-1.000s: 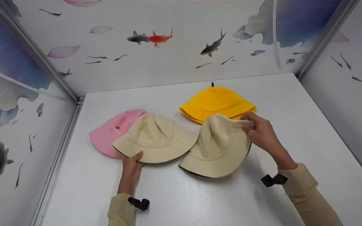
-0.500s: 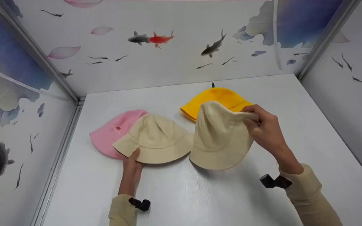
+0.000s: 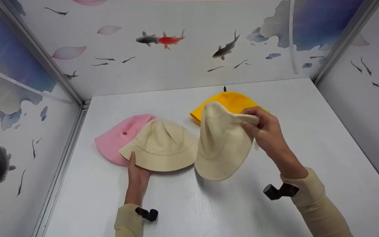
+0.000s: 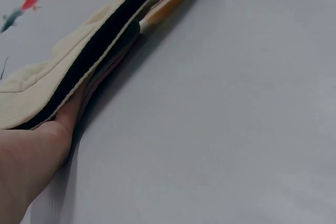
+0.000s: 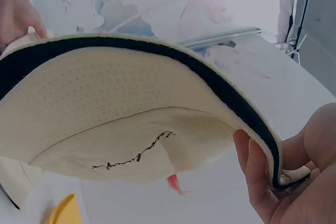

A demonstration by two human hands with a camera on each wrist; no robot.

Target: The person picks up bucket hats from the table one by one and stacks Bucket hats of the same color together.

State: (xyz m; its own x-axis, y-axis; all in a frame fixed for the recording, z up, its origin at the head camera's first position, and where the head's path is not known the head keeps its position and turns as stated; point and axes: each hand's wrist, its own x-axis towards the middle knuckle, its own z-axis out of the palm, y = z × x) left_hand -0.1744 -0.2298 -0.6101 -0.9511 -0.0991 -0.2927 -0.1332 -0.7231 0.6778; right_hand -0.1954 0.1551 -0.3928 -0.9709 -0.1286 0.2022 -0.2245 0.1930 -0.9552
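My right hand [image 3: 268, 136] grips the brim of a cream bucket hat [image 3: 220, 144], which hangs tilted above the table. In the right wrist view, the underside of this hat [image 5: 131, 108] shows dark edging, stitched dots and a line of dark script. My left hand [image 3: 138, 177] holds the near edge of a second cream bucket hat [image 3: 163, 144], thumb on top of the brim. From the left wrist, fingers [image 4: 68, 111] are seen under that brim. The second hat partly covers a pink bucket hat [image 3: 115, 141]. The two cream hats overlap slightly in the head view.
Behind the raised hat lies a yellow bucket hat [image 3: 237, 98] with a small dark stem on top, partly hidden. The white table [image 3: 176, 210] is enclosed by panels [image 3: 110, 75] printed with fish and petals, joined by metal rails.
The right hand has lifted its cream hat and tilted it, then shifted slightly left; it now hides more of the yellow hat. The left thumb has slid left along the brim.
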